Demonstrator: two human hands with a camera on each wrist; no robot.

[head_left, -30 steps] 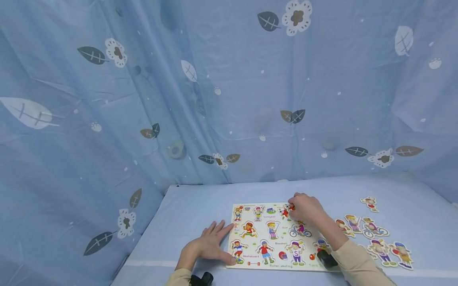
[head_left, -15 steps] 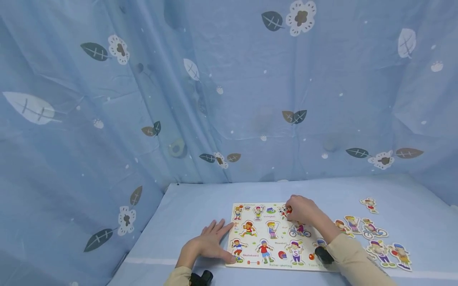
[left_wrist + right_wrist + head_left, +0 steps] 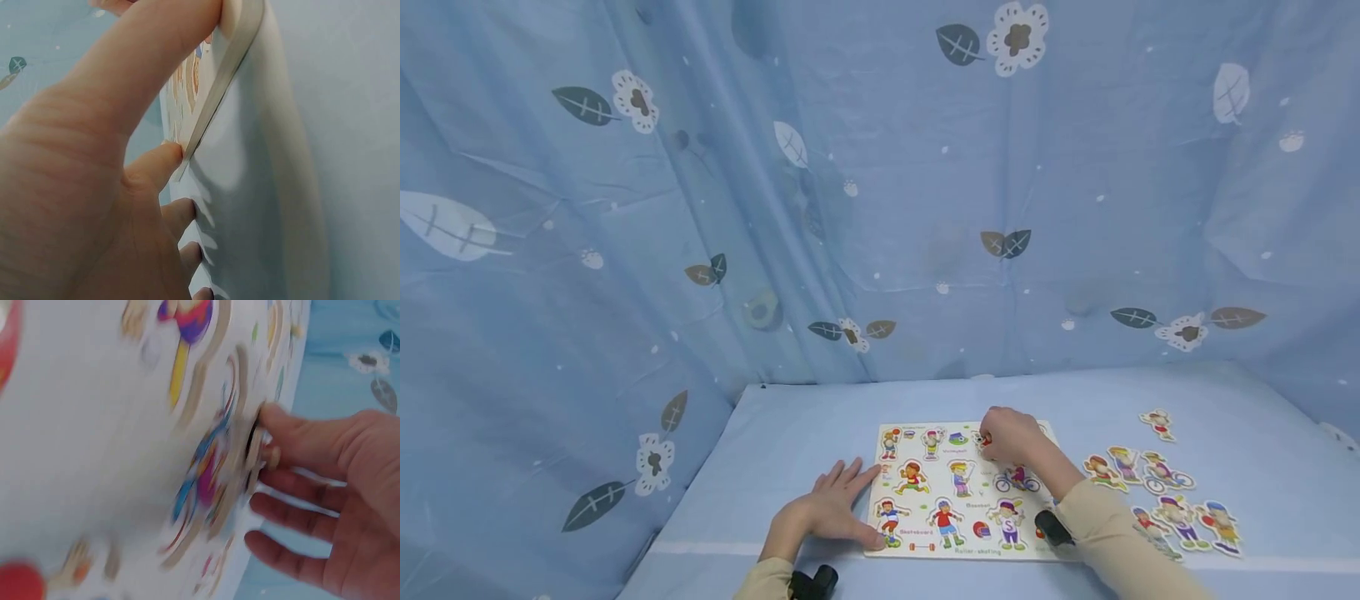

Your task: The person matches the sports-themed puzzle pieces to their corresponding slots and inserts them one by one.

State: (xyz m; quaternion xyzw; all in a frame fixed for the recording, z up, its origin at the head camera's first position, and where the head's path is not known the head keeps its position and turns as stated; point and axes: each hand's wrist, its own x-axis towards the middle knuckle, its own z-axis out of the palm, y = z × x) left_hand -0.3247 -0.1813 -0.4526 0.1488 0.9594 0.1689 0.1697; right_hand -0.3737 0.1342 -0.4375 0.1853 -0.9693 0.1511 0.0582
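A white puzzle board printed with sports figures lies on the blue-covered table. My left hand has its fingers spread at the board's left edge; the thumb presses the lower left corner. In the left wrist view, that thumb and forefinger touch the board's rim. Over the upper right part of the board, my right hand pinches a puzzle piece by its small knob. The piece appears tilted against the board in the right wrist view. From the head view, the hand hides most of it, apart from some red.
Several loose puzzle pieces, among them a cyclist and a figure in a blue cap, lie right of the board. One piece sits farther back. A blue patterned curtain hangs behind the table.
My right hand has shifted slightly left over the board's upper right part, still pinching the piece. The left hand stays at the board's edge. The head view has turned a little.
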